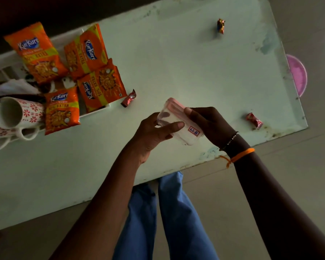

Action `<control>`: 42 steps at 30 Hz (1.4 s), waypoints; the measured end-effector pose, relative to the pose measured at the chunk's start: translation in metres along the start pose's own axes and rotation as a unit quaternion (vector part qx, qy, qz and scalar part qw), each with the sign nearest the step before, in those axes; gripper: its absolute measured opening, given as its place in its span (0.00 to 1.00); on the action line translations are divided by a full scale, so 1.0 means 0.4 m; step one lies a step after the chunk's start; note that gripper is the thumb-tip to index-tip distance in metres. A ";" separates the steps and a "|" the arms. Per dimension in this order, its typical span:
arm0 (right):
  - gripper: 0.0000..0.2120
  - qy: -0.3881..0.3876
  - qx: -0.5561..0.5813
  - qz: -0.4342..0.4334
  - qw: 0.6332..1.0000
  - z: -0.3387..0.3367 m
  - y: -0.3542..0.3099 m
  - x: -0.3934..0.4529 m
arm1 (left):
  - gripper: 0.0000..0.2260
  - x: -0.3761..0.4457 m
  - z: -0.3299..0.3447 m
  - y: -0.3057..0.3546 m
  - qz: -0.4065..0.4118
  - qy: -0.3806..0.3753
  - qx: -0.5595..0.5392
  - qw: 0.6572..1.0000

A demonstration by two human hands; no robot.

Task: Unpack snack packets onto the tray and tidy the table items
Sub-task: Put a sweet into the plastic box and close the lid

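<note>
From the head view we see both hands closed on a clear zip pouch with a pink seal and a boxed label reading "62 B": left hand pinching its near side, right hand gripping the seal end, above the pale green bench. Left of this grip, four orange "Kurkure" packets, marked "EXTRA", lie on the white tray beside patterned mugs. Just right of the grip lies a red candy.
</note>
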State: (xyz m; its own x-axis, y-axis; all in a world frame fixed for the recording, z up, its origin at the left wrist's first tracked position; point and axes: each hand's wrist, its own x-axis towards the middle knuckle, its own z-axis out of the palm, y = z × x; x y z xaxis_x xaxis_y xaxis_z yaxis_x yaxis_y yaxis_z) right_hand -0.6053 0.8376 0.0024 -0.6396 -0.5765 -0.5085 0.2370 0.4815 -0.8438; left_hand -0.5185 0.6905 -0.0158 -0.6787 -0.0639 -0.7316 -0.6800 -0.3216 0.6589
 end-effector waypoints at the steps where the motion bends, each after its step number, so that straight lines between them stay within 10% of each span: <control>1: 0.18 0.000 -0.009 0.005 1.000 0.008 0.004 0.002 | 0.23 -0.002 -0.003 -0.008 -0.003 0.006 -0.004 1.000; 5: 0.15 0.026 -0.053 -0.013 0.998 0.041 0.035 0.013 | 0.24 -0.013 -0.015 -0.041 -0.004 0.036 -0.014 0.999; 11: 0.22 0.345 0.101 0.121 0.925 -0.029 0.148 0.088 | 0.36 -0.032 -0.023 -0.056 0.044 0.008 0.059 0.997; 19: 0.09 0.287 -0.018 0.154 0.945 -0.037 0.185 0.088 | 0.36 -0.018 -0.011 -0.054 0.099 0.038 0.117 0.988; 26: 0.19 0.409 -0.276 0.195 0.848 -0.130 0.255 -0.023 | 0.38 0.011 0.035 -0.049 0.076 0.080 0.143 0.984; 42: 0.08 0.369 -0.135 0.108 0.913 -0.191 0.260 0.014 | 0.38 0.075 0.082 -0.032 0.105 0.088 0.202 0.970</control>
State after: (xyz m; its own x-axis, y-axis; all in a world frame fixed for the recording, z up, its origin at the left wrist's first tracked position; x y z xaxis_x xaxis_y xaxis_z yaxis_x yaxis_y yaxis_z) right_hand -0.6402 0.9349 -0.0754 -0.9417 0.1055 -0.3195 0.2904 0.7342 -0.6137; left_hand -0.5392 0.7236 -0.0405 -0.7803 -0.2594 -0.5691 -0.6092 0.1094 0.7854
